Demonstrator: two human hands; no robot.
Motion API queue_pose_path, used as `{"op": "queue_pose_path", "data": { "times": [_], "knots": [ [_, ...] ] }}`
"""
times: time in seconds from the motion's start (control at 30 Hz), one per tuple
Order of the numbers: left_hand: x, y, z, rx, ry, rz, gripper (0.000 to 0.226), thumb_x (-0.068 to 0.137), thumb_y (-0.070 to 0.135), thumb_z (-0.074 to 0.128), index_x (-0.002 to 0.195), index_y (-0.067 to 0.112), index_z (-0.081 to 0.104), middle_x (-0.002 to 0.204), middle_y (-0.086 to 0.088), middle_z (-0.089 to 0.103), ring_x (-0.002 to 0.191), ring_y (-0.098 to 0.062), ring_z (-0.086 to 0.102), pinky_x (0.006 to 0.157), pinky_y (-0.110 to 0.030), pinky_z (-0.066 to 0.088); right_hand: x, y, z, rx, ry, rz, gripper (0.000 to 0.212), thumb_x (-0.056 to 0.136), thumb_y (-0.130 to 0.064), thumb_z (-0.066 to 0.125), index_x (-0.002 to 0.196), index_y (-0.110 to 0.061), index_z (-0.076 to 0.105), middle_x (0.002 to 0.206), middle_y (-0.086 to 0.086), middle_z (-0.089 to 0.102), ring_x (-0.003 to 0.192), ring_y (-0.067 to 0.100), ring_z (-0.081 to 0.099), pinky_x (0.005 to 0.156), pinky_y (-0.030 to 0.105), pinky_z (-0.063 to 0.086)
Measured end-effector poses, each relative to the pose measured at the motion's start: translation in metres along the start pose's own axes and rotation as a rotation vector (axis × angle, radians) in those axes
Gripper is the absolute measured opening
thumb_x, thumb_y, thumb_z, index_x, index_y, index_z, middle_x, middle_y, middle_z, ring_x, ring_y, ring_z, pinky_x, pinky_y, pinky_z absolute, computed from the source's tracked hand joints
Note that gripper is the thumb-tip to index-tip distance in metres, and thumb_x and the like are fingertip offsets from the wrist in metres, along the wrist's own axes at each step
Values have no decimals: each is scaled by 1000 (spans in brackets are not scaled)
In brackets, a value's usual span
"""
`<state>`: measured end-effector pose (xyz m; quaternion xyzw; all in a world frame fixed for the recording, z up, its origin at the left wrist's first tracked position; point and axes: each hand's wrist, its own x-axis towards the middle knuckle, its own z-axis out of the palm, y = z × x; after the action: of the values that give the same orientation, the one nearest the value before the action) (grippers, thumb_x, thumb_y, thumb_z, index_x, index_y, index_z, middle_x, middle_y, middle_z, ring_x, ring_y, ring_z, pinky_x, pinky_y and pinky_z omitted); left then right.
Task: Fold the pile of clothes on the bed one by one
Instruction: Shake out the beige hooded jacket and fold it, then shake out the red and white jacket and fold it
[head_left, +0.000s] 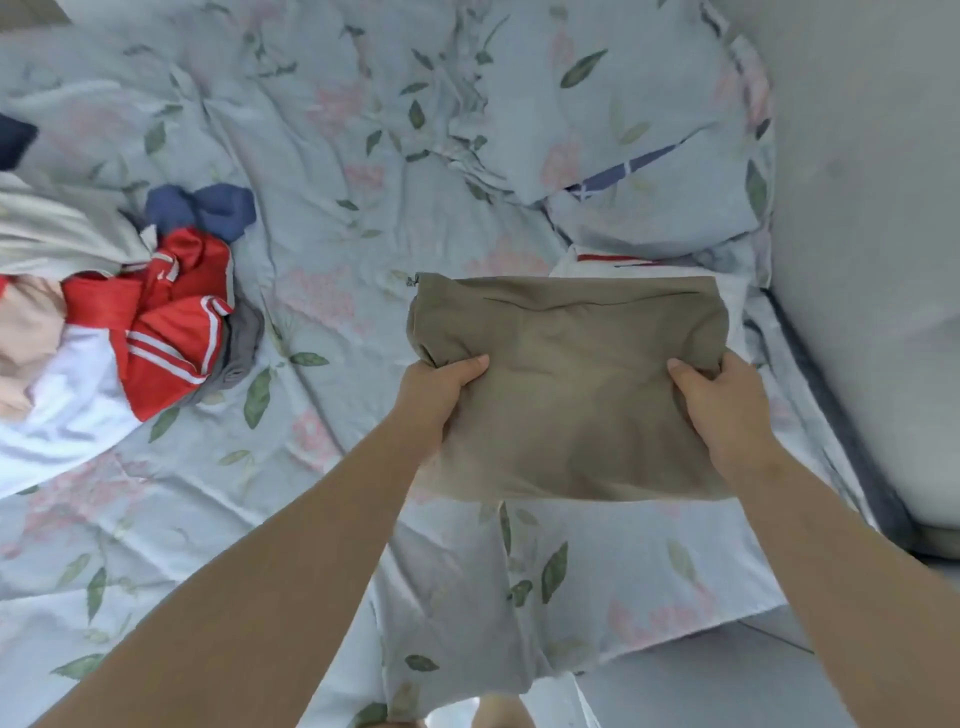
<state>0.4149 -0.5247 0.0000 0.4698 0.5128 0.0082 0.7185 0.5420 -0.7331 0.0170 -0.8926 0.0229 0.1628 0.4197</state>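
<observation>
I've got both hands on the khaki garment (571, 384) — it's folded into a flat rectangle, near the right edge of the bed (363, 234). My left hand (436, 395) grips its left side, thumb pressed on top and the fingers hidden under the cloth. My right hand (727, 410) clamps the right side the same way, bunching the fabric a little. I can't tell whether the garment rests on the sheet or hangs just above it. Behind its far edge a white folded piece (597, 262) with a red stripe peeks out. Over at the left edge lies the pile of clothes (78, 338) — a red garment (171, 332) with white stripes on top, a blue piece (202, 208) just beyond it. A pillow (623, 130) sits toward the far right corner
</observation>
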Motion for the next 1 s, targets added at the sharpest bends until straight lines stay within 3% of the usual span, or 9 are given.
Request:
{"op": "queue_pose_path", "data": {
  "times": [0.07, 0.13, 0.23, 0.3, 0.43, 0.57, 0.73, 0.9, 1.0],
  "knots": [
    [3, 21, 39, -2, -63, 21, 35, 80, 18, 74, 111, 6, 63, 94, -7, 69, 83, -22, 66, 67, -29, 54, 22, -14, -30, -55, 139, -37, 28, 91, -22, 57, 114, -5, 59, 113, 15, 62, 110, 32, 55, 91, 33, 39],
    [6, 38, 73, 52, -96, 58, 45, 81, 22, 72, 120, 6, 57, 102, -8, 67, 85, -23, 65, 67, -30, 52, 46, -20, -52, -116, 224, 17, 34, 92, -19, 53, 121, 0, 52, 121, 19, 57, 114, 36, 52, 93, 36, 38],
    [13, 54, 111, 308, -57, 86, 69, 90, 25, 60, 146, 10, 21, 141, -15, 41, 119, -31, 49, 94, -38, 46, 68, -23, -65, -289, 288, 247, 54, 86, -18, 50, 136, -7, 35, 137, 19, 43, 127, 39, 39, 105, 47, 34],
    [14, 58, 123, 585, -1, 110, 76, 95, 27, 50, 151, 16, -1, 154, -16, 16, 134, -36, 33, 102, -39, 37, 66, -22, -63, -350, 231, 276, 59, 85, -21, 50, 141, -12, 32, 142, 17, 36, 131, 38, 34, 108, 47, 30],
    [4, 68, 115, 1136, 39, 363, 53, 98, 35, 41, 144, 16, 22, 140, -13, 33, 124, -35, 40, 91, -41, 38, 41, -33, -51, -497, -70, 143, 59, 82, -27, 50, 138, -15, 39, 139, 16, 41, 125, 38, 41, 102, 43, 36],
    [-18, 94, 86, 1511, 128, 600, 45, 94, 25, 41, 138, 16, 34, 131, -8, 43, 118, -29, 44, 91, -37, 36, 19, -71, -31, -620, -189, -20, 54, 89, -28, 47, 140, -15, 37, 143, 13, 39, 130, 35, 37, 105, 42, 32],
    [-44, 143, 31, 1655, 252, 746, 40, 93, 23, 41, 132, 16, 39, 122, -6, 48, 111, -26, 47, 87, -35, 36, -10, -148, 1, -662, -177, -264, 46, 90, -24, 44, 135, -16, 41, 135, 11, 44, 125, 33, 39, 100, 40, 33],
    [-79, 188, -48, 1641, 350, 802, 41, 94, 21, 41, 134, 17, 38, 125, -6, 49, 113, -28, 46, 88, -34, 35, -61, -222, 38, -670, -156, -455, 36, 87, -19, 46, 122, -14, 47, 117, 10, 50, 110, 31, 46, 88, 37, 36],
    [-104, 206, -111, 1614, 411, 841, 39, 95, 22, 41, 134, 17, 38, 126, -6, 48, 113, -28, 45, 85, -34, 34, -105, -260, 66, -652, -146, -550, 37, 85, -17, 46, 122, -13, 47, 111, 9, 47, 107, 30, 46, 89, 37, 39]
  ]
}}
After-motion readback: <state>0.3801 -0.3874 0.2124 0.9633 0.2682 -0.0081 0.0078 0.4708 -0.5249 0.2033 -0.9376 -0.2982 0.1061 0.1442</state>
